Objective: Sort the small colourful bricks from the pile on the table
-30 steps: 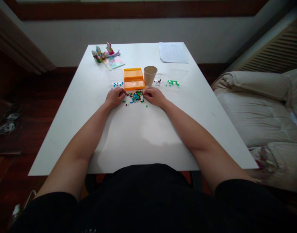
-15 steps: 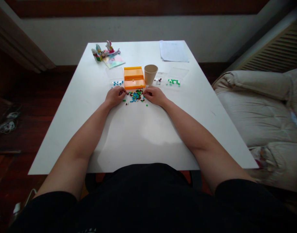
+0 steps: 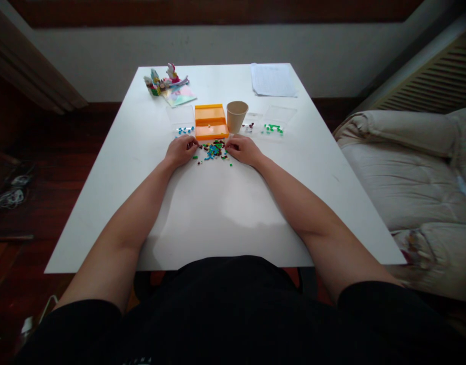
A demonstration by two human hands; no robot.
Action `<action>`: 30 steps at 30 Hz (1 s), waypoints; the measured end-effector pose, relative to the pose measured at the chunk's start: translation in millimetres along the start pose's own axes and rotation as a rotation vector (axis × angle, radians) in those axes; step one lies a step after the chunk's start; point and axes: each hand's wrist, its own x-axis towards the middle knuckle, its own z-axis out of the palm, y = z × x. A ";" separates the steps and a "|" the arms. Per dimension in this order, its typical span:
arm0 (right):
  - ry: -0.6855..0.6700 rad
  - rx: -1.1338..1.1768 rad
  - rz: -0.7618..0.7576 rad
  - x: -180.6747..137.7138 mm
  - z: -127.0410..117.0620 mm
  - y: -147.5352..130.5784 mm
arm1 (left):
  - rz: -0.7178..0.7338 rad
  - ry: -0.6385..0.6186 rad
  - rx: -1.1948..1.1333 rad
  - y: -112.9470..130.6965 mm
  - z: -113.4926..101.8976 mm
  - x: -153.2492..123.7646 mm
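Note:
A loose pile of tiny blue, green and brown building bricks point(image 3: 214, 150) lies on the white table point(image 3: 217, 203), with a few strays around it. At the pile's left edge rests my left hand point(image 3: 181, 150), fingers curled together beside some brown pieces. My right hand point(image 3: 243, 150) lies at the right edge, thumb and fingers bent inward in a pinch near the bricks. Whatever sits between the fingertips of either hand is too small to make out. Just behind the pile is an open orange box point(image 3: 211, 136) with a few tiny pieces inside.
Right of the box stands a paper cup point(image 3: 236, 115). Clear trays hold blue bricks point(image 3: 185, 130), brown bricks point(image 3: 249, 125) and green bricks point(image 3: 273, 129). Farther back are built brick figures point(image 3: 153, 83) on a colourful leaflet point(image 3: 179, 95), and paper sheets point(image 3: 274, 80). A sofa point(image 3: 419, 167) flanks the table.

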 end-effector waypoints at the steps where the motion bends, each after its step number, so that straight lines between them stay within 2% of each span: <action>1: -0.001 0.000 0.001 0.0 0.1 0.2 | 0.002 0.001 0.000 -0.3 0.2 0.1; 30: 0.004 0.008 0.007 -0.1 0.1 -0.3 | -0.011 -0.004 -0.006 2.2 -1.2 -0.6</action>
